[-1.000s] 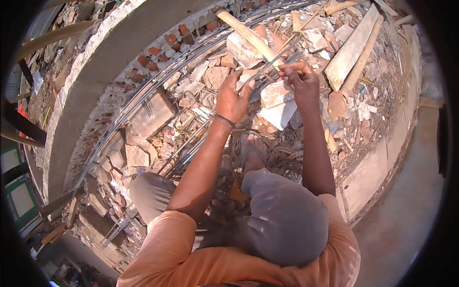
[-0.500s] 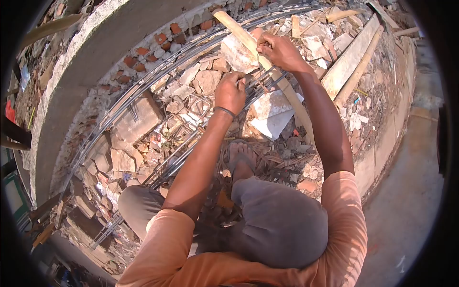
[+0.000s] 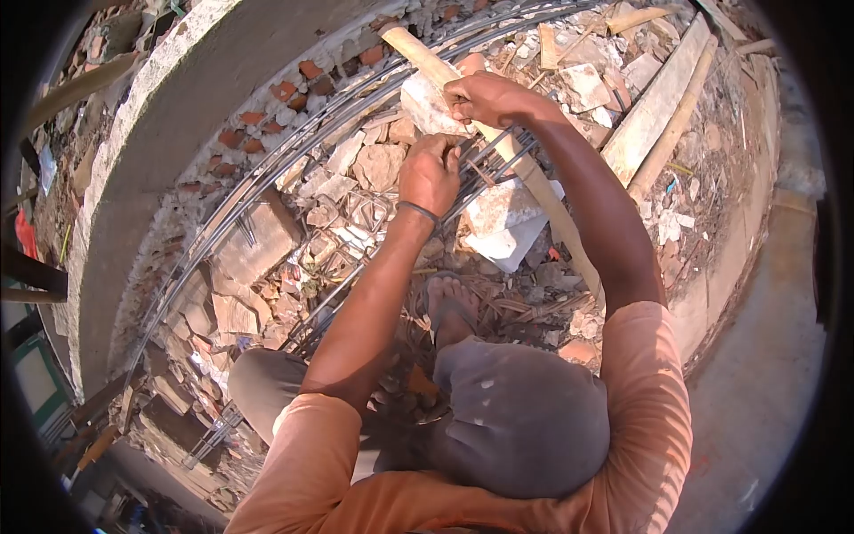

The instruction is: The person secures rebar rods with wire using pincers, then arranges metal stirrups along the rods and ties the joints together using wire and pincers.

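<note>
My left hand is closed, fingers curled at the ends of the steel reinforcing bars; what it grips is hidden. Just above and to its right, my right hand is pinched shut over a bamboo strip. Anything between those fingertips is too small to make out. The strip passes slantwise across the bars. Bent steel stirrups lie left of my left wrist, among the rubble. A pale block sits behind the right hand, and a white slab lies below the bar ends.
Long thin rods curve along a broken brick and concrete wall. Broken stone and brick cover the ground around my sandalled foot. At right lie a plank and a bamboo pole beside a low concrete edge.
My right hand has moved left and slightly down, nearer the left hand, and remains closed. The left hand stays almost in place. The view has shifted slightly.
</note>
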The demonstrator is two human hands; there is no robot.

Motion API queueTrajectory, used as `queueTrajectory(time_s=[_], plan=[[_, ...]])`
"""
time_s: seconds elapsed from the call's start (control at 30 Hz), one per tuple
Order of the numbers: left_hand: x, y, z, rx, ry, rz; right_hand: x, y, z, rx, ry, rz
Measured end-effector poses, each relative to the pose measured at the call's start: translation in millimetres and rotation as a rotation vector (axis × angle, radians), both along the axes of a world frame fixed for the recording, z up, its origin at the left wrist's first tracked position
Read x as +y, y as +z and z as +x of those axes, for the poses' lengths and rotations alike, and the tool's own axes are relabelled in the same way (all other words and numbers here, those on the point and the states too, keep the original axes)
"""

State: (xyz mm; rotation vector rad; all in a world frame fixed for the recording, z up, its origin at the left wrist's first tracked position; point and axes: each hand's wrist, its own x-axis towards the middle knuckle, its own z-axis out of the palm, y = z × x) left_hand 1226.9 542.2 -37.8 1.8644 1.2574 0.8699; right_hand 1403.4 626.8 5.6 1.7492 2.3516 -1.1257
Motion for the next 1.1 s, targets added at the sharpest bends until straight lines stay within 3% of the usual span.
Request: queueTrajectory(time_s=[0.17,0.37,0.47,0.7,0.9,1.1], plan=[[-5,10,8,0.092,-0.139,0.014,1,5,-7,-0.035,0.064,-0.155],[-4,15,20,0.273,-0.384,0.236,8,-17,-10,-0.241,0.208,-0.068],[0,27,25,0.305,-0.427,0.179,6,-14,-8,-0.219,0.175,-0.11],[-21,9,17,0.199,-0.293,0.504,-7,4,-9,-0.094,0.097,-0.373],[-40,3,15,0.038,-0.138,0.503,-17,5,-9,0.031,0.041,-0.353],[-35,-6,16,-0.207,0.087,0.18,-22,1,-5,0.068,0.126,-0.241]])
